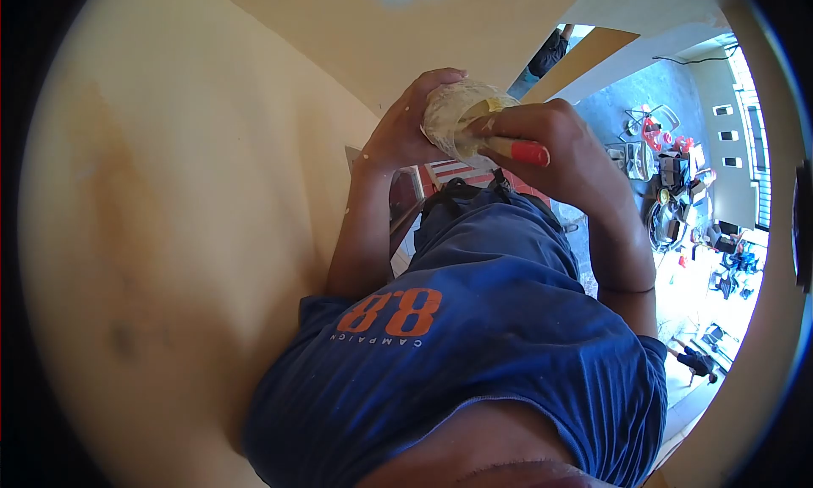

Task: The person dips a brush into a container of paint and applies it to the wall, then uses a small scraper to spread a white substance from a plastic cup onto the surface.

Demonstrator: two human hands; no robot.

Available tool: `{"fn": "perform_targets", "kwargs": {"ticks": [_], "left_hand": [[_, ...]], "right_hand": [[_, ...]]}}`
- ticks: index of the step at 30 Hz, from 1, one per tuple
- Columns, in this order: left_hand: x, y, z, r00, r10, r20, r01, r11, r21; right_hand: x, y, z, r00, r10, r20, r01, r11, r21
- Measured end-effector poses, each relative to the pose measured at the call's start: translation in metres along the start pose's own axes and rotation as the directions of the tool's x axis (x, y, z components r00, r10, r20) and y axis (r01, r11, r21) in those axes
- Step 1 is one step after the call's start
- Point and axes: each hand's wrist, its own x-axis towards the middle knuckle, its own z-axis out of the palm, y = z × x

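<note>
My left hand [406, 120] is wrapped round the side of a clear plastic container [442, 115], smeared with cream paint and tilted with its mouth towards my right. My right hand [555, 145] grips what looks like a paintbrush [508, 148] with a pale wooden handle and a red end. The red end sticks out below my fingers. Its head is at or inside the container's mouth, and the bristles are hidden. A yellow patch [494, 105] shows at the rim beside my right fingers. Cream specks dot my left wrist and forearm.
A cream wall [169, 192] stands close on my left, another wall surface [373, 31] ahead. Far below right, a floor [669, 90] holds chairs, boxes and a coiled hose. Another person [696, 363] is down there; one more [549, 58] shows through an opening ahead.
</note>
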Motion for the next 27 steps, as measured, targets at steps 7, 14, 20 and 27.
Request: {"fn": "perform_targets", "kwargs": {"ticks": [7, 14, 20, 27], "left_hand": [[0.001, -0.001, 0.003, 0.996, 0.001, -0.090, -0.007, 0.998, -0.067], [-0.004, -0.009, 0.002, 0.992, -0.093, -0.089, 0.083, 0.990, -0.111], [-0.004, -0.010, 0.002, 0.988, -0.098, -0.119, 0.091, 0.994, -0.063], [-0.004, -0.007, 0.006, 0.976, -0.156, -0.155, 0.133, 0.980, -0.148]], "right_hand": [[-0.007, -0.004, -0.017, 0.997, -0.050, -0.051, 0.054, 0.995, 0.079], [-0.023, 0.002, -0.033, 0.986, 0.023, -0.168, 0.010, 0.981, 0.193], [-0.029, 0.015, -0.031, 0.952, -0.068, -0.298, 0.177, 0.919, 0.353], [-0.037, 0.017, -0.034, 0.934, 0.056, -0.354, 0.142, 0.849, 0.510]]}}
